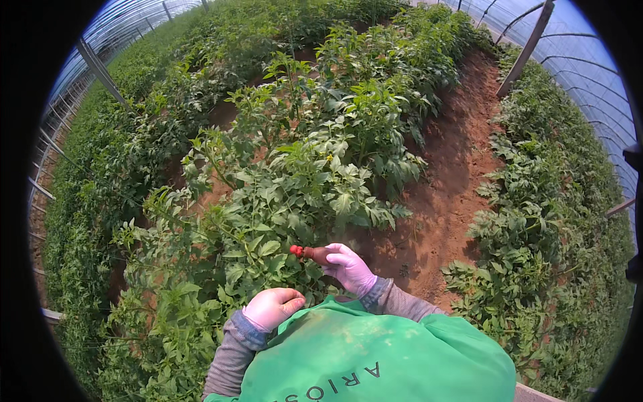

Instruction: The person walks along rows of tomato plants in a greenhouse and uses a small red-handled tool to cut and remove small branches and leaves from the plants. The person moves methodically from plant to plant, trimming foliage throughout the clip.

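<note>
In my right hand (pixel 350 271), which wears a thin pale pink glove, I grip a small brown squeeze bottle (pixel 317 255) lying nearly level. Its red nozzle (pixel 296 250) points left, towards the leaves of a tomato plant (pixel 269 248). My left hand (pixel 274 308), gloved as well, is bent in close to the front of my green top (pixel 351 346). Its fingers curl down out of sight, so whether they hold anything is hidden. Further up the same row, a yellow flower (pixel 329 157) shows among the leaves.
A bare red-soil path (pixel 442 196) runs along the right of this row. Beyond it grows another plant row (pixel 532 216), beside a slanted post (pixel 527 50) and the hooped plastic wall (pixel 585 75). More rows (pixel 150 125) and a second post (pixel 103 73) stand to the left.
</note>
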Demonstrator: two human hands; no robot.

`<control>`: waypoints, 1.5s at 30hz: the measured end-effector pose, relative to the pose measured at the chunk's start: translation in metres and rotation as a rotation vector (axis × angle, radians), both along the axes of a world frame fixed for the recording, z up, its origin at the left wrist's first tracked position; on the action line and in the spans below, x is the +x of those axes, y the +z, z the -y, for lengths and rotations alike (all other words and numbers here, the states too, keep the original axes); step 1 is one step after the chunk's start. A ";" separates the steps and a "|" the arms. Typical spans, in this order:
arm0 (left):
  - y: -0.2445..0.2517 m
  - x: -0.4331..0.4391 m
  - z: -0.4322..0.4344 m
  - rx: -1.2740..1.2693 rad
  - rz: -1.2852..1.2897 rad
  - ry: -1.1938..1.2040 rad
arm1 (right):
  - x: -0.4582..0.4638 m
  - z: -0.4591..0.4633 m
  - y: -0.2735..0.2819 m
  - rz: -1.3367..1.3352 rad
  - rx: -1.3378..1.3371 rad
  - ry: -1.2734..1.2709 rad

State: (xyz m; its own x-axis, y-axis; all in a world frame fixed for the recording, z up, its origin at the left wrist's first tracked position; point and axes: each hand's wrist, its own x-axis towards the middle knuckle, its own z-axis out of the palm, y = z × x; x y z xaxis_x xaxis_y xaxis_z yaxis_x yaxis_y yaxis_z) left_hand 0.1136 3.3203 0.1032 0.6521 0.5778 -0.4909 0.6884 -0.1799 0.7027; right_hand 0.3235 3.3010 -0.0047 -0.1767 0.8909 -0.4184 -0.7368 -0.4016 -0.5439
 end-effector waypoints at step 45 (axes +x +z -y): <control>-0.306 -0.412 0.032 -0.569 0.617 1.462 | -0.428 -0.082 -0.110 0.785 0.254 0.198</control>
